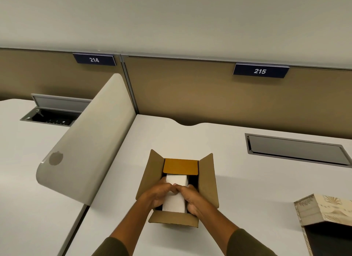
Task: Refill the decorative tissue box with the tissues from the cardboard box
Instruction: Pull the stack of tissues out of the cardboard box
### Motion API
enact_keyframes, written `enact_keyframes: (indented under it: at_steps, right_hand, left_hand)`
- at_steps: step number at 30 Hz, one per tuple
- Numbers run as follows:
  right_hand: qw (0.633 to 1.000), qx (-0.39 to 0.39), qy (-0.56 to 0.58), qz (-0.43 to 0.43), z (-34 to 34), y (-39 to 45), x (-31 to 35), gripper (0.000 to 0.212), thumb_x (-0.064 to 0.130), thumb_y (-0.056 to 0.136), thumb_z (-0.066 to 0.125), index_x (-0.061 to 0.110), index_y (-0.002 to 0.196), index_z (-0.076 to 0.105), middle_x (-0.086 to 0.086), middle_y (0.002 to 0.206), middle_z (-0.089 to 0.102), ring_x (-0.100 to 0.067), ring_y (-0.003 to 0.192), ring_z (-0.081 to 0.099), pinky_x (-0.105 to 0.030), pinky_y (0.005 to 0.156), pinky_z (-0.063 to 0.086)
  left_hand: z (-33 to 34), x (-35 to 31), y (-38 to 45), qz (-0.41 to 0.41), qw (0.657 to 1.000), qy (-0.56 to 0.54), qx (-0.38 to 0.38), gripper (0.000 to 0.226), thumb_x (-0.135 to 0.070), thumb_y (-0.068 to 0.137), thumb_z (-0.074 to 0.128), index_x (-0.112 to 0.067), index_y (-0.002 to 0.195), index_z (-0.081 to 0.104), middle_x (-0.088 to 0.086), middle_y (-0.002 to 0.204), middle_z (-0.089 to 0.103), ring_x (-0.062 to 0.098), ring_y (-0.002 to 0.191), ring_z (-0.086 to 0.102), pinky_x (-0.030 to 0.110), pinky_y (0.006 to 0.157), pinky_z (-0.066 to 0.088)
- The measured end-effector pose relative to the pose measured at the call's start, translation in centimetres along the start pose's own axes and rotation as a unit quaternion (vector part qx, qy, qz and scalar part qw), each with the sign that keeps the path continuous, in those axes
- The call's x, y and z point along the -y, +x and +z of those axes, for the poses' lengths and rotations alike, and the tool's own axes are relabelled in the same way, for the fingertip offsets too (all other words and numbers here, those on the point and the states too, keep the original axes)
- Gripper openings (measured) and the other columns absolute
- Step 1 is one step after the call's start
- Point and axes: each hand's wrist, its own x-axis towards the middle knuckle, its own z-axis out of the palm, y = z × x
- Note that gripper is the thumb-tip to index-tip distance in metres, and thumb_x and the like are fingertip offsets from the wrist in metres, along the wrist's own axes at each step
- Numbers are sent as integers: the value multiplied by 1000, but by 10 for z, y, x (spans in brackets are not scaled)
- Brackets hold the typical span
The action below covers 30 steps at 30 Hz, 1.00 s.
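An open brown cardboard box (208,181) stands on the white desk in front of me, its flaps spread out. Inside it sits a white stack of tissues (176,180). My left hand (155,195) grips the stack's left side and my right hand (191,200) grips its right side, fingers meeting over the top. Both hands reach into the box. The decorative tissue box (323,208), beige with a leaf pattern, lies open at the lower right, its dark inside showing; the frame edge cuts it off.
A rounded beige divider panel (89,147) stands to the left of the cardboard box. A closed grey cable hatch (297,151) is set in the desk at the back right. An open hatch (55,112) sits in the neighbouring desk. Tan partition walls run behind.
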Motion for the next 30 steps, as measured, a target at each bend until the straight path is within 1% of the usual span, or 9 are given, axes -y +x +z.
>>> enact_keyframes:
  at_steps: [2,6,8,12,15,18,23,27,30]
  right_hand:
    - [1000,6,12,-5,-1,-4,4,57,29,84,71,9,130,44,-18,116,64,-30,99,66,-44,83,59]
    - [999,24,47,-11,-6,-16,18,51,18,84,73,4,126,47,-21,110,66,-31,89,67,-44,76,58]
    - [998,24,61,-12,-10,-22,25,52,15,83,74,3,125,47,-23,113,65,-35,95,66,-50,83,56]
    - [996,35,79,-3,-16,-34,35,52,11,81,76,3,125,49,-23,116,65,-39,106,64,-57,92,52]
    - [995,38,90,0,-19,-42,40,55,12,79,78,4,127,51,-23,120,64,-40,107,63,-58,95,50]
    - [993,47,109,-2,-22,-53,46,55,13,78,79,4,126,53,-22,119,65,-40,106,64,-58,95,51]
    - [988,71,130,-31,-30,-73,59,54,11,76,80,3,122,55,-21,116,67,-39,104,65,-57,93,52]
    - [982,84,151,-75,-41,-89,69,39,14,75,81,8,108,61,-17,107,71,-35,97,68,-52,82,58]
    - [975,94,159,-127,-53,-98,73,34,18,76,80,10,105,63,-14,108,70,-33,101,66,-50,88,56]
  left_hand:
    - [1,-5,-4,1,1000,-6,-7,39,4,83,59,-21,113,58,4,103,69,21,96,66,28,67,56]
    - [2,-13,-11,5,999,-23,-23,38,0,81,61,-20,113,58,13,109,70,30,99,67,36,74,58]
    - [4,-16,-15,15,999,-26,-30,36,-3,82,61,-19,114,57,16,112,69,33,103,66,40,80,58]
    - [4,-22,-28,32,998,-34,-31,30,-7,85,62,-24,109,55,11,107,69,28,97,67,35,72,58]
    - [3,-24,-36,38,998,-39,-34,49,-12,85,65,-22,127,44,14,118,65,32,105,65,41,81,59]
    - [5,-23,-43,66,996,-26,-56,58,-24,84,71,-24,132,39,14,124,60,33,107,64,45,89,58]
    - [11,-24,-58,128,983,-115,-71,85,-36,71,83,-26,138,31,8,116,65,29,97,70,33,64,61]
    - [19,-24,-69,166,974,-146,-47,101,-47,60,84,-40,141,23,4,124,62,27,104,69,31,67,62]
    - [28,-24,-74,176,975,-137,-3,100,-48,61,83,-35,143,28,6,129,60,28,111,64,35,73,62]
